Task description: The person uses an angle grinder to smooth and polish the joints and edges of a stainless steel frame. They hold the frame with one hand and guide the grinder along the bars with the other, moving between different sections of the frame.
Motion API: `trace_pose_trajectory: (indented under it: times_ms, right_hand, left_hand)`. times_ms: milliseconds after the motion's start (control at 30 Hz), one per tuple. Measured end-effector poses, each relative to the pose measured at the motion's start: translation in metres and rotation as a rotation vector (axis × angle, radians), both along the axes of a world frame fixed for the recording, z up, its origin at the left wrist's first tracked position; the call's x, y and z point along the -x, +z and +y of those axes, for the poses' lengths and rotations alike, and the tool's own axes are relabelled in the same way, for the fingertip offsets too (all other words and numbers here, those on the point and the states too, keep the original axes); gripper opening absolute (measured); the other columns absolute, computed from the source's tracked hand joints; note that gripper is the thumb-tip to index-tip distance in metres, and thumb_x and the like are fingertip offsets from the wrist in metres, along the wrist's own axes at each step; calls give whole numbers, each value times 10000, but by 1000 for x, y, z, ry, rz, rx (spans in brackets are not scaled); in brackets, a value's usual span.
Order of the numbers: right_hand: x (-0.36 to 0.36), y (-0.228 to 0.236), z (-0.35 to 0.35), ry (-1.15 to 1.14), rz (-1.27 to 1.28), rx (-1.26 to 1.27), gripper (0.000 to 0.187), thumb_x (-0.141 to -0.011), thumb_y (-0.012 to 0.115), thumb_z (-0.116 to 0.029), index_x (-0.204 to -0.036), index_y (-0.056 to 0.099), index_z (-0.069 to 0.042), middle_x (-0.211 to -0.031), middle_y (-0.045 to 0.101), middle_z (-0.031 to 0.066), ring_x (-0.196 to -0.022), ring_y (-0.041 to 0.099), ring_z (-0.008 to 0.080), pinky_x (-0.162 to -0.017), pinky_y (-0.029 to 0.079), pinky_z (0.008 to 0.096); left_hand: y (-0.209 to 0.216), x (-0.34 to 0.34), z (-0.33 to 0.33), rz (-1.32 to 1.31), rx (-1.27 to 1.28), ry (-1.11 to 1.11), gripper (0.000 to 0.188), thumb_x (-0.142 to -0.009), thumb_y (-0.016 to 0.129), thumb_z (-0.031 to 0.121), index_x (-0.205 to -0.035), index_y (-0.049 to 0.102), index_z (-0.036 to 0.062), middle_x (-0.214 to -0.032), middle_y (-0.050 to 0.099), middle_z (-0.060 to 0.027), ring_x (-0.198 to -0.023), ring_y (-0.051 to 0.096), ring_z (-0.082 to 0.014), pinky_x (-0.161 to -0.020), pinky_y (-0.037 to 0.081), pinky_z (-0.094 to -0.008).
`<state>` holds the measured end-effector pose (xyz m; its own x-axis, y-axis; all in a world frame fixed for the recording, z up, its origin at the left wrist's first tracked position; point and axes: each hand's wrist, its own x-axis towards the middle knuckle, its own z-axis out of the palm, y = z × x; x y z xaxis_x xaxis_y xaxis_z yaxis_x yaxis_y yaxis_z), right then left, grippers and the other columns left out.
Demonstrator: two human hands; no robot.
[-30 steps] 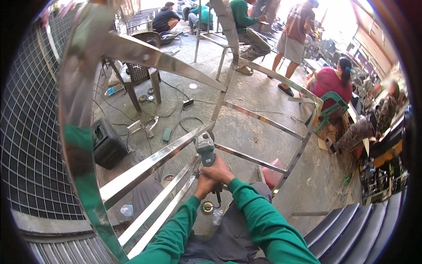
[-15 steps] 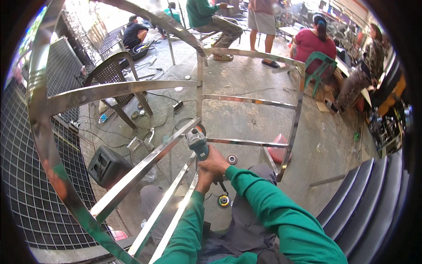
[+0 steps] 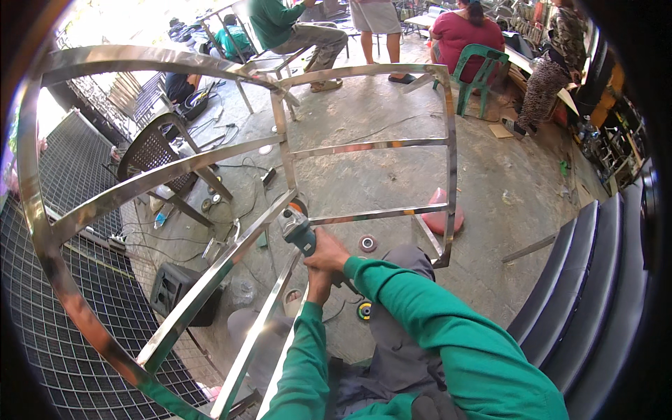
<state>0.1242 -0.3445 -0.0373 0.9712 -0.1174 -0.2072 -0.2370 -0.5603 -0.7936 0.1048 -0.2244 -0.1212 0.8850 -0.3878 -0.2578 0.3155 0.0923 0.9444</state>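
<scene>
Both my hands are closed around a teal angle grinder [image 3: 299, 232]. My right hand [image 3: 327, 250] wraps the body just behind its metal head, and my left hand [image 3: 319, 283] grips lower down, nearer the rear. An orange-edged disc [image 3: 300, 204] shows at the grinder's far end, at a joint of a shiny metal chair frame [image 3: 285, 142]; whether it touches the metal I cannot tell. The frame tilts across my lap, its slats [image 3: 257, 331] running down past my left forearm. Some fingers are hidden behind the tool.
A spare disc [image 3: 367, 243] and a yellow-rimmed disc [image 3: 364, 311] lie on the floor. Left are a black speaker-like box [image 3: 175, 290], a brown plastic chair [image 3: 155, 157] and a wire mesh panel [image 3: 77, 336]. Black slatted seating [image 3: 584, 294] stands right. Several people are farther back, one on a green chair [image 3: 481, 73].
The chair frame and grinder appear shifted left, along with the background, as my view turns right. Both hands keep their hold on the grinder.
</scene>
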Motion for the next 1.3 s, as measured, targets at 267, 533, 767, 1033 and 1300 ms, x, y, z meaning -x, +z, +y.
trace_pose_trajectory:
  times_ms: [267,533,767,1033,1300]
  right_hand:
    - [8,6,-7,-14,7,-38,747,-721,853,-312,-1254,492,68,-1165,704,341,-1131,689,498,-987,561,521]
    - [11,3,-7,-43,-59,-30,753,-686,880,-302,-1243,512,48,-1128,700,338,-1095,678,514,-950,560,537]
    - [12,5,-8,-16,2,-19,759,-719,865,-339,-1239,495,72,-1196,684,351,-1155,668,511,-1004,550,527]
    - [11,-1,-8,-50,-11,-47,781,-698,879,-348,-1251,510,62,-1187,692,345,-1153,675,502,-1005,548,529]
    - [4,-1,-5,-45,61,-51,834,-691,874,-351,-1327,526,62,-1203,694,319,-1156,672,486,-1009,542,505]
  left_hand:
    - [-22,0,-2,21,101,31,536,-1000,747,292,-1419,553,20,-1256,648,-56,-1045,654,-151,-810,572,-332]
    - [-28,-2,-5,95,151,20,460,-1008,740,253,-1368,597,3,-1199,668,-57,-1012,661,-143,-799,569,-326]
    - [-32,-2,-4,23,50,34,425,-999,751,264,-1304,643,-12,-1133,693,-55,-944,652,-126,-748,564,-315]
    - [-31,-3,-1,89,-64,-17,434,-983,763,245,-1304,641,-19,-1145,696,-57,-997,653,-130,-809,563,-324]
    - [-18,0,6,13,63,-24,482,-955,787,241,-1328,627,-19,-1179,701,-68,-1014,668,-137,-826,563,-327]
